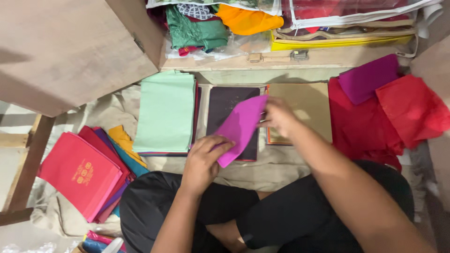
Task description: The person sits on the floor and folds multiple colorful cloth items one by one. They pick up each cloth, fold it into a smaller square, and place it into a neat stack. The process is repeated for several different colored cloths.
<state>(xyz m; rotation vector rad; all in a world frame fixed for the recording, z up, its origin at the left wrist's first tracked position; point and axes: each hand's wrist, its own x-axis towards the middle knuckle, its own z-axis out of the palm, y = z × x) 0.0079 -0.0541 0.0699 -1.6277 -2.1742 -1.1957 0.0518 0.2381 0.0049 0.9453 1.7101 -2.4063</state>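
Both forearms reach forward from the person's crossed legs: the left hand (202,159) curls knuckles-up with its fingers pinched closed on the lower end of a magenta cloth piece (240,127), while the right hand (277,115), toward one o'clock of it, is closed on the piece's upper right edge. The cloth is flat, smooth and bright pink-purple, tilted on a diagonal. It lies above a dark purple stack (230,104), between a mint green stack (166,112) at nine o'clock and a tan stack (307,105) at three o'clock.
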